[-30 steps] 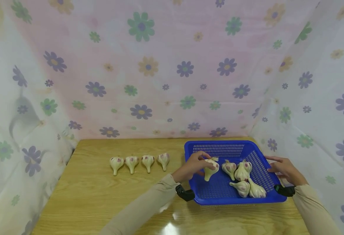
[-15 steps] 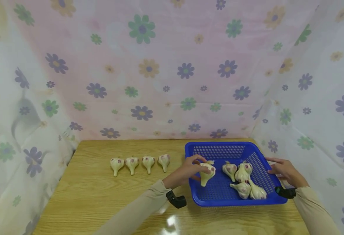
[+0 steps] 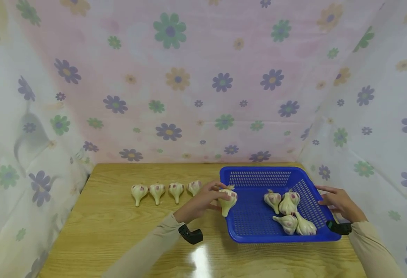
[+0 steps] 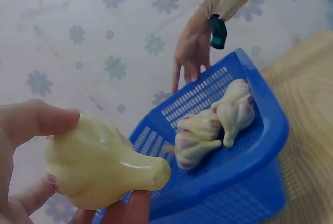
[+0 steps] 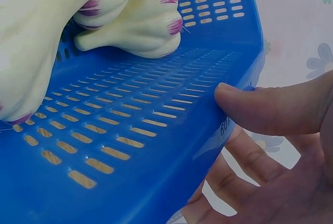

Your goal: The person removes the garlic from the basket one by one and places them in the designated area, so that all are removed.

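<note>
My left hand (image 3: 201,202) holds a garlic bulb (image 3: 228,200) over the left rim of the blue plastic basket (image 3: 283,240). In the left wrist view, the thumb presses the top of this pale bulb (image 4: 99,164) and the fingers support it from below. My right hand (image 3: 340,202) grips the basket's right side. The right wrist view shows its thumb (image 5: 270,109) on the rim, with the other fingers outside and below. Several garlic bulbs (image 3: 287,224) lie together in the right half of the basket.
Left of the basket, several more garlic bulbs (image 3: 157,192) lie in a row on the wooden table (image 3: 113,227), stems toward me. My left hand partly covers the rightmost bulb (image 3: 194,186). Flowered cloth (image 3: 196,77) hangs behind and on both sides.
My left hand has carried its garlic bulb leftward, from inside the basket to above the left rim. The right hand stays at the basket's right side.
</note>
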Action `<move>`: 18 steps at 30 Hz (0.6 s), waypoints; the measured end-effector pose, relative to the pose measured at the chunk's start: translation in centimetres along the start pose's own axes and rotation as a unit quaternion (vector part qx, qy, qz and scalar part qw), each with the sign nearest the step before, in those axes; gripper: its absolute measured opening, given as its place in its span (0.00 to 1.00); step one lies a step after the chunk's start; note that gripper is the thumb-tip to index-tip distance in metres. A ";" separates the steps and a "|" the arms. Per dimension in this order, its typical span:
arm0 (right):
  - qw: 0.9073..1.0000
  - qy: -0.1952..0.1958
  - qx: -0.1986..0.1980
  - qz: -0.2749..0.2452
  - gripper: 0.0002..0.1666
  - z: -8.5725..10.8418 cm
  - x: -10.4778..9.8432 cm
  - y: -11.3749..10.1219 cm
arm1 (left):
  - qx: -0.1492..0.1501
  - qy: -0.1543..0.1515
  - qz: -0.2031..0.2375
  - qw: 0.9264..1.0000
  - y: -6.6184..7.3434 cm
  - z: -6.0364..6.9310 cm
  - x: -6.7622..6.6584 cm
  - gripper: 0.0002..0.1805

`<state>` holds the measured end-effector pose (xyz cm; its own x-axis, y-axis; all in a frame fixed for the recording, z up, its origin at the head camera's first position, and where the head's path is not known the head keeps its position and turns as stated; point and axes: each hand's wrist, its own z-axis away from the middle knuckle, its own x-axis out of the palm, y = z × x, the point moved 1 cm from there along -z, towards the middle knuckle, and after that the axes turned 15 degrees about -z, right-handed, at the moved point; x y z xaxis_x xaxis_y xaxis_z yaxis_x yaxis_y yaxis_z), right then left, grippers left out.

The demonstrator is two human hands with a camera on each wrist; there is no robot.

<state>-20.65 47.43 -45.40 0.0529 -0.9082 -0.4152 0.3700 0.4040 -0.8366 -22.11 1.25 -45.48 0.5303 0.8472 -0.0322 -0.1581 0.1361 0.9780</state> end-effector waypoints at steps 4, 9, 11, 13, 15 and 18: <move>1.000 -0.001 -0.005 -0.005 0.41 0.1 0.0 -0.1 | 0.002 0.004 0.006 1.000 -0.5 0.8 -1.1 0.22; 1.000 -0.003 -0.002 -0.005 0.41 0.1 -0.1 -0.2 | 0.006 0.009 0.010 1.000 -0.5 1.8 -2.3 0.24; 1.000 -0.005 -0.001 -0.007 0.41 0.1 -0.1 -0.2 | 0.002 0.013 0.011 1.000 -0.6 2.1 -2.9 0.24; 1.000 -0.004 0.002 -0.010 0.42 0.0 -0.1 -0.2 | 0.002 0.015 0.009 1.000 -0.8 2.5 -3.6 0.24; 1.000 -0.004 0.002 -0.014 0.42 0.0 0.0 -0.1 | 0.003 0.018 0.012 1.000 -1.0 2.9 -4.2 0.24; 1.000 -0.003 0.005 -0.015 0.42 0.0 0.0 0.0 | 0.005 0.018 0.019 1.000 -1.2 3.6 -5.2 0.25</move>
<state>-20.62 47.39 -45.38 0.0468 -0.9205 -0.3878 0.3816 0.3753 -0.8447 -21.72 -5.18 -45.72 0.4930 0.8700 -0.0018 -0.1696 0.0981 0.9806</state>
